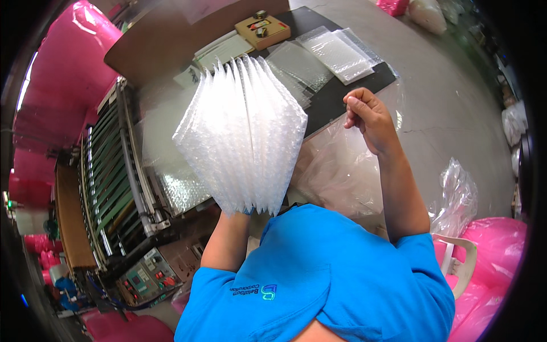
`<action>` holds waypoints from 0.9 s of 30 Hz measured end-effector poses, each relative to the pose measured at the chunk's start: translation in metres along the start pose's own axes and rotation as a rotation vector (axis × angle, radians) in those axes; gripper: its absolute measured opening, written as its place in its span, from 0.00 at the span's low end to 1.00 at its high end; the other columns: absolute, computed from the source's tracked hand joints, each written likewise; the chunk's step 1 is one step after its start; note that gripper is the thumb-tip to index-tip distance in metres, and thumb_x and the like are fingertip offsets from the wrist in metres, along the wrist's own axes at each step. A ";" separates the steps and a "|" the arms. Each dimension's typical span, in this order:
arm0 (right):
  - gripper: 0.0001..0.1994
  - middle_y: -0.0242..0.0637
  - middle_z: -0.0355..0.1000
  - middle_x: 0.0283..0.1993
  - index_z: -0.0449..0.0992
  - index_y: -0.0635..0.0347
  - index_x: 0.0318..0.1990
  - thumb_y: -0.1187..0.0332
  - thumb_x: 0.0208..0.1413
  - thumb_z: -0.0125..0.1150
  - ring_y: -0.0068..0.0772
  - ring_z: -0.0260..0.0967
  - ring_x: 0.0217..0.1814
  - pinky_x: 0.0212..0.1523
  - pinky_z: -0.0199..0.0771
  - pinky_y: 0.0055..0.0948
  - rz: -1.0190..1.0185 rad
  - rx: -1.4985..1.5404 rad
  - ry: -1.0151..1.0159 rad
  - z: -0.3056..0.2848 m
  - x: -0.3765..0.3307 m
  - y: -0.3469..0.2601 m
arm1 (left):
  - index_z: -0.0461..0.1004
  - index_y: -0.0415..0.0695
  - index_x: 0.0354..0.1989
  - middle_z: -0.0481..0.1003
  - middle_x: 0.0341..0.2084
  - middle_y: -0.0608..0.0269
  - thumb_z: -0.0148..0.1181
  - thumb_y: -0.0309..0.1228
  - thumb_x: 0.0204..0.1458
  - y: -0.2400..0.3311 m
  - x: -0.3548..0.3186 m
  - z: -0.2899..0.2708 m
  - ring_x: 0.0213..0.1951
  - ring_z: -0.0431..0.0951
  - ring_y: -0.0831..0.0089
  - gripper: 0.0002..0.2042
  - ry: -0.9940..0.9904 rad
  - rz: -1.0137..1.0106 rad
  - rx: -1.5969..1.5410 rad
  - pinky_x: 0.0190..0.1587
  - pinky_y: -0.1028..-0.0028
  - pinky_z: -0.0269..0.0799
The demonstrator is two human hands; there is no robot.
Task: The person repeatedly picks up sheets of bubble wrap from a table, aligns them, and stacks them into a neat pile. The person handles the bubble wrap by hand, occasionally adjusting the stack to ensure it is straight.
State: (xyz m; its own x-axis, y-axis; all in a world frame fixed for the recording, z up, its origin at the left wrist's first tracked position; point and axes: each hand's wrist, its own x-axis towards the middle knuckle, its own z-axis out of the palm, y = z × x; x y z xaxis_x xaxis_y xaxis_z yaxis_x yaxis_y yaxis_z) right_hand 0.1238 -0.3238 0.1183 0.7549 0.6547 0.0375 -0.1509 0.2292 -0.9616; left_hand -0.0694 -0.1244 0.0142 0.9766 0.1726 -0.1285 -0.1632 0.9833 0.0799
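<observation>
A fanned stack of clear bubble-wrap bags (242, 131) stands upright in front of my chest. My left forearm (225, 245) reaches up behind its lower edge; the stack rests in that hand, whose fingers are hidden by the bags. To the right, my right hand (370, 117) is raised apart from the stack. Its fingers are curled in with the thumb against them, and nothing shows between them. More flat bubble-wrap bags (345, 57) lie on the dark tabletop (310, 20) beyond that hand.
At the left stands a machine with green belts (114, 165) and a control panel (151, 273). A cardboard box (262, 31) holding tape rolls sits on the far table. Loose clear plastic (342, 165) hangs beside me. Pink wrapped bundles (493, 245) and a pale chair arm (464, 262) are at right.
</observation>
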 end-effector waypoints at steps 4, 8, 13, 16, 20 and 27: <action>0.06 0.28 0.62 0.23 0.68 0.59 0.33 0.67 0.54 0.50 0.16 0.61 0.24 0.27 0.66 0.17 -0.051 -0.008 -0.006 0.013 0.002 -0.019 | 0.59 0.36 0.49 0.62 0.43 0.53 0.48 0.43 0.51 0.006 0.016 0.004 0.46 0.63 0.61 0.24 0.017 -0.068 0.104 0.47 0.63 0.61; 0.08 0.27 0.63 0.23 0.70 0.59 0.32 0.65 0.52 0.53 0.16 0.61 0.23 0.26 0.64 0.16 -0.091 -0.047 0.042 0.026 0.006 -0.027 | 0.59 0.36 0.50 0.62 0.44 0.53 0.48 0.44 0.51 0.014 0.029 0.005 0.46 0.63 0.61 0.25 0.016 -0.130 0.179 0.47 0.63 0.61; 0.09 0.27 0.63 0.23 0.70 0.59 0.31 0.62 0.50 0.53 0.16 0.60 0.23 0.25 0.62 0.16 -0.099 -0.276 0.124 0.037 0.033 -0.046 | 0.58 0.36 0.50 0.62 0.44 0.53 0.48 0.44 0.50 0.027 0.040 0.001 0.47 0.63 0.61 0.25 0.016 -0.198 0.238 0.47 0.62 0.61; 0.12 0.27 0.63 0.23 0.70 0.59 0.32 0.60 0.50 0.53 0.16 0.60 0.25 0.26 0.61 0.16 -0.104 -0.542 0.118 0.045 0.077 -0.065 | 0.58 0.36 0.50 0.62 0.44 0.53 0.48 0.44 0.50 0.032 0.037 0.001 0.47 0.63 0.61 0.25 0.027 -0.233 0.268 0.47 0.62 0.61; 0.17 0.30 0.65 0.25 0.73 0.61 0.35 0.54 0.49 0.53 0.20 0.60 0.26 0.25 0.61 0.21 -0.134 -0.892 0.143 0.037 0.151 -0.062 | 0.58 0.36 0.50 0.62 0.45 0.52 0.47 0.45 0.50 0.032 0.041 -0.005 0.47 0.63 0.60 0.26 0.022 -0.313 0.289 0.47 0.62 0.61; 0.25 0.34 0.68 0.28 0.75 0.59 0.33 0.43 0.43 0.55 0.28 0.62 0.25 0.19 0.60 0.28 0.292 -1.342 0.031 0.076 0.204 -0.048 | 0.58 0.37 0.51 0.62 0.45 0.52 0.47 0.45 0.50 0.049 0.043 -0.012 0.47 0.63 0.60 0.26 0.011 -0.361 0.286 0.48 0.62 0.61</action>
State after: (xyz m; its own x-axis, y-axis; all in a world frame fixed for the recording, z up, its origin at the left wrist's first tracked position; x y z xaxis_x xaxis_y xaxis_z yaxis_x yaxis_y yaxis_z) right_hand 0.2364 -0.1468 0.1927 0.8194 0.5377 -0.1986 0.4083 -0.7907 -0.4561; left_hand -0.0369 -0.0679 0.0011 0.9621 -0.1756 -0.2087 0.2335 0.9257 0.2977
